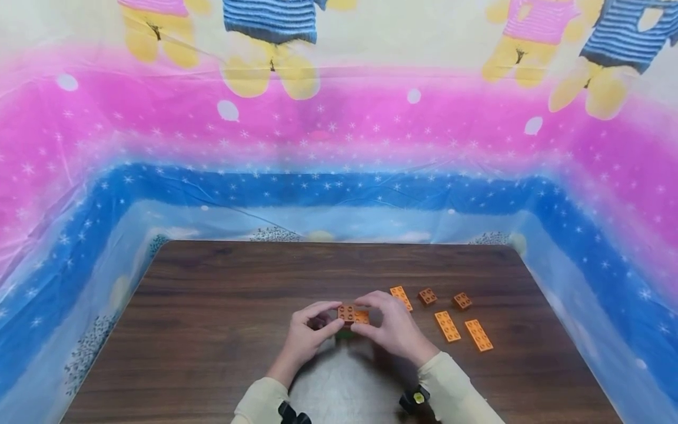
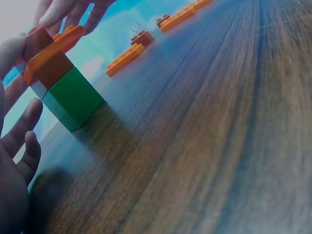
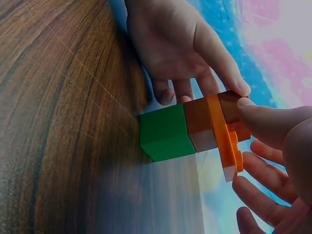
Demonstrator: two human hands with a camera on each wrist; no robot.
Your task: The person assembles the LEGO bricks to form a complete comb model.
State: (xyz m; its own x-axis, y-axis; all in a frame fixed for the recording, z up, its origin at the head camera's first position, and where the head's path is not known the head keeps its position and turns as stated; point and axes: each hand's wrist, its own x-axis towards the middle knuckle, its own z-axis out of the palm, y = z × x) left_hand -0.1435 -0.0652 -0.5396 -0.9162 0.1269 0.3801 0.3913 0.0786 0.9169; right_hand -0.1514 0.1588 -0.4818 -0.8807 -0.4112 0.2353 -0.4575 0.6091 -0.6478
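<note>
A small tower of toy building bricks stands on the table between both hands. At its base is a green block (image 2: 73,102), with a brown brick (image 3: 199,122) above it. Over that lies a thin orange plate (image 3: 223,139), one end jutting out to the right. A second brown brick (image 1: 346,313) sits on top, at the plate's left end. My left hand (image 1: 307,333) holds this top brick between thumb and forefinger, its other fingers beside the tower. From the right, my right hand (image 1: 394,324) pinches the same brick with its thumb tip, fingers around the far side.
To the right on the brown wooden table (image 1: 212,294) lie three orange plates (image 1: 447,326) and two small brown bricks (image 1: 462,301), studs up. The nearest plate (image 1: 401,298) is just behind the right hand. A printed cloth (image 1: 344,194) hangs around the table's far and side edges.
</note>
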